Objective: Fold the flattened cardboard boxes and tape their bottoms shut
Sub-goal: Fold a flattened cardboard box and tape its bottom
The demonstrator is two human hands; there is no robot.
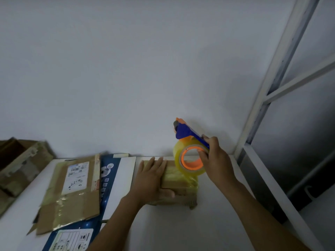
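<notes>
Left hand (pixel 150 178) is pressing flat, palm down, fingers straight. Right hand (pixel 215 160) is gripping the tape dispenser (pixel 184 132), fingers curled, both forearms extending forward.

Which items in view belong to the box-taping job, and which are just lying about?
Job: small box, pressed by left hand; tape dispenser, held by right hand; flattened brown carton and flattened blue carton, waiting.
Lying about: open box far left; white frame.

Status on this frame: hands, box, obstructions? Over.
Left hand flat on small box, pressing down. Right hand grips tape dispenser, roll at box's right end. Flattened boxes lie left, clear of work.
</notes>
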